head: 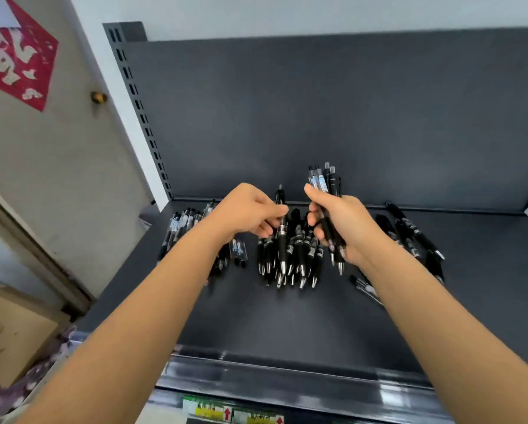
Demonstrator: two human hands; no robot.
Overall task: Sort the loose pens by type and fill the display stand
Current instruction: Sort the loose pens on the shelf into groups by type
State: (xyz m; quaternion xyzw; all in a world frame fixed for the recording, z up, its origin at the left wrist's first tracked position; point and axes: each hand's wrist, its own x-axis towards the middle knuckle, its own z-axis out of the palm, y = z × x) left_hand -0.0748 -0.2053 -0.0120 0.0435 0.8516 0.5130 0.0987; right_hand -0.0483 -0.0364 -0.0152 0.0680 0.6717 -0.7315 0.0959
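L hand [247,212] pinches one retractable pen [282,246] upright, tip down, over the centre pile [301,261]. R hand [342,224] is clamped round a bundle of pens [321,182], clickers up. More pens lie on the shelf [287,316] in a left group [180,224] and a right group [409,234]. No display stand in view.

Step, prob.: match the single pen to its type. Check the barrel before adding it: some are clear w/ labels, others all black. Keep tips aligned and the bundle tight.

Pens slim, black grips, shiny metal tips; shelf matt dark grey metal.
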